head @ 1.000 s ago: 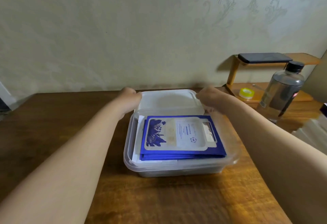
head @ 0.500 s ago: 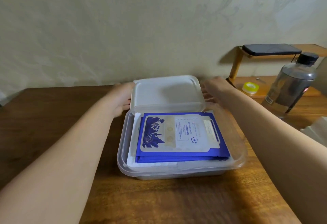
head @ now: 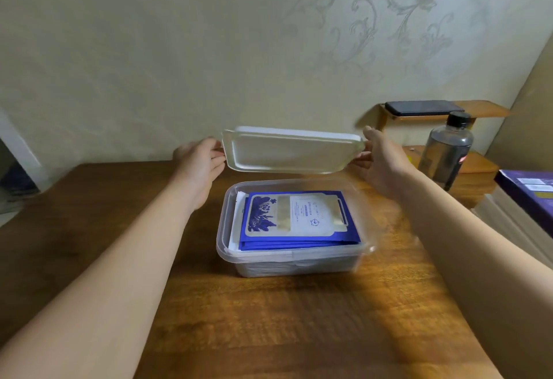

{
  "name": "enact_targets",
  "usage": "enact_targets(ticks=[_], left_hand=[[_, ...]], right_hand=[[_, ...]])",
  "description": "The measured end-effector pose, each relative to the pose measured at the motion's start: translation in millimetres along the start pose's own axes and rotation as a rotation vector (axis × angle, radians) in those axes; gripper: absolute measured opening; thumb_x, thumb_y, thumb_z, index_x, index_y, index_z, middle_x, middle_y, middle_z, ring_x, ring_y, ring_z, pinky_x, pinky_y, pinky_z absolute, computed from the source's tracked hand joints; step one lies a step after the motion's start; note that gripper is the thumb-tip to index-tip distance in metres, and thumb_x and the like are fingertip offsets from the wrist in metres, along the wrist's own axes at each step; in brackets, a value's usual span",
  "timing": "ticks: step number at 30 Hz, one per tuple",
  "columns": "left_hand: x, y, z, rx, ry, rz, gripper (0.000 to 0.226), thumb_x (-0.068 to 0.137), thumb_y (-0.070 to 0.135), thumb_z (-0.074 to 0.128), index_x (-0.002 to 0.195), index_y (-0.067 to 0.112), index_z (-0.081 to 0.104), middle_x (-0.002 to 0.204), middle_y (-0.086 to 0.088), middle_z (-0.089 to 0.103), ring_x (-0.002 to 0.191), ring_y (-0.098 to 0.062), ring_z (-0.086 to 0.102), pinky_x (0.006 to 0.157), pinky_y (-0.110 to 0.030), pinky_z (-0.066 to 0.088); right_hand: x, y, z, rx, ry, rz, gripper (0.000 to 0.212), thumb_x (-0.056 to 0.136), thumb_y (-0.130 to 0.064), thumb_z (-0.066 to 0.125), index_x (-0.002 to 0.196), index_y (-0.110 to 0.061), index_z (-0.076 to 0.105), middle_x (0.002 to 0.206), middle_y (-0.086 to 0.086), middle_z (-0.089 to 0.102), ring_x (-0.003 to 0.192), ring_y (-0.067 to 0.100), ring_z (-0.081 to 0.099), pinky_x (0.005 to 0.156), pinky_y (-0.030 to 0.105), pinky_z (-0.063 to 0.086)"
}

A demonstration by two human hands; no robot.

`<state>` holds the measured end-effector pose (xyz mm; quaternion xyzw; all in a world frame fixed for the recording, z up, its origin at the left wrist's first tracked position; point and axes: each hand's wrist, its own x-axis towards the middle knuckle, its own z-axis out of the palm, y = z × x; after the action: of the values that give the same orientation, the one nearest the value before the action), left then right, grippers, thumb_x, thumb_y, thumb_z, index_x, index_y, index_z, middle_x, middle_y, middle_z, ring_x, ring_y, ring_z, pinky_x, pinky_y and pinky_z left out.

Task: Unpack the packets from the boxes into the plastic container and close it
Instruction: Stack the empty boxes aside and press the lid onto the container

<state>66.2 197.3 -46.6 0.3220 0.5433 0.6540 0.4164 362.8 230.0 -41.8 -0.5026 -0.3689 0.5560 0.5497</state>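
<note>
Blue packets (head: 296, 220) lie stacked flat inside the clear plastic container (head: 299, 268), which stands uncovered about midway across the wooden bench (head: 269, 318), nearer its far edge. Both hands hold the white lid (head: 290, 154) in the air above the container's far side, clear of its rim and tilted so its underside faces the camera. The left hand (head: 200, 160) grips the lid's left end, fingers (head: 217, 157) curled at its edge. The right hand (head: 380, 160) holds the right end, thumb raised at the corner. A dark-capped bottle (head: 449, 151) stands toward the far right corner, and a purple box (head: 532, 193) lies at the right edge.
</note>
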Motion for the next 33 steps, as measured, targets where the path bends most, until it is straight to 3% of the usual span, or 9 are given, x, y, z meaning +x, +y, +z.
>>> enact_targets(ticks=[4,8,12,16,18,20,22,27,33], left_hand=[[-25,4,-10,0.030,0.024,0.053,0.005,0.100,0.011,0.061,0.098,0.006,0.062,0.099,-0.014,0.069,0.102,-0.027,0.071,0.100,-0.040,0.055],[-49,7,-22,0.044,-0.020,0.094,0.011,0.102,0.007,0.057,0.093,0.008,0.064,0.099,-0.009,0.070,0.101,-0.025,0.070,0.101,-0.039,0.053],[-63,3,-32,0.052,-0.041,0.073,0.018,0.101,0.002,0.052,0.092,0.009,0.066,0.098,-0.012,0.071,0.104,-0.028,0.068,0.098,-0.038,0.054],[-69,-5,-38,0.212,-0.041,0.097,0.009,0.095,0.008,0.065,0.100,0.013,0.071,0.107,-0.010,0.072,0.109,-0.025,0.067,0.099,-0.038,0.054],[-74,-8,-38,0.316,-0.061,0.117,0.018,0.093,0.011,0.068,0.111,0.012,0.071,0.111,-0.007,0.070,0.110,-0.021,0.065,0.095,-0.033,0.053],[-81,-10,-37,0.403,-0.080,0.145,0.026,0.094,0.011,0.068,0.119,0.013,0.069,0.113,-0.002,0.069,0.108,-0.017,0.062,0.083,-0.025,0.049],[-86,-13,-35,0.462,-0.088,0.175,0.026,0.094,0.012,0.068,0.120,0.014,0.068,0.113,0.001,0.068,0.108,-0.015,0.062,0.085,-0.026,0.049],[-94,-20,-36,0.570,-0.092,0.196,0.026,0.094,0.008,0.067,0.120,0.012,0.068,0.115,0.000,0.066,0.107,-0.015,0.060,0.085,-0.025,0.045],[-95,-22,-37,0.637,-0.087,0.188,0.027,0.094,0.007,0.063,0.120,0.010,0.068,0.117,-0.002,0.066,0.111,-0.018,0.060,0.088,-0.029,0.046]], right_hand=[[-32,1,2,-0.025,-0.004,-0.061,0.023,0.103,-0.031,0.048,0.096,-0.011,0.059,0.092,0.014,0.065,0.095,0.027,0.066,0.097,0.038,0.054],[-52,3,0,-0.039,-0.007,-0.095,0.019,0.102,-0.025,0.051,0.096,-0.008,0.057,0.106,0.021,0.065,0.106,0.033,0.067,0.097,0.038,0.054],[-67,9,-12,-0.362,-0.014,-0.219,0.030,0.099,-0.002,0.051,0.125,0.013,0.055,0.131,0.035,0.054,0.115,0.043,0.056,0.077,0.014,0.054],[-84,9,-13,-0.507,-0.018,-0.233,0.029,0.090,0.002,0.052,0.115,0.007,0.067,0.117,0.021,0.066,0.102,0.030,0.063,0.085,0.032,0.056],[-88,11,-12,-0.531,-0.014,-0.210,0.026,0.087,0.003,0.051,0.106,0.006,0.069,0.111,0.022,0.066,0.104,0.035,0.061,0.094,0.044,0.055],[-93,13,-13,-0.566,-0.011,-0.207,0.023,0.087,0.003,0.051,0.099,-0.001,0.070,0.104,0.015,0.066,0.100,0.030,0.059,0.088,0.041,0.055],[-95,15,-16,-0.602,0.001,-0.220,0.024,0.087,0.001,0.053,0.102,-0.003,0.071,0.100,0.009,0.064,0.097,0.026,0.057,0.082,0.036,0.051],[-100,21,-23,-0.673,0.010,-0.236,0.028,0.087,0.000,0.054,0.109,-0.003,0.071,0.107,0.010,0.063,0.104,0.027,0.057,0.093,0.043,0.053],[-103,19,-24,-0.724,-0.035,-0.270,0.020,0.087,-0.002,0.055,0.084,-0.018,0.068,0.095,0.003,0.063,0.096,0.023,0.058,0.086,0.038,0.052]])
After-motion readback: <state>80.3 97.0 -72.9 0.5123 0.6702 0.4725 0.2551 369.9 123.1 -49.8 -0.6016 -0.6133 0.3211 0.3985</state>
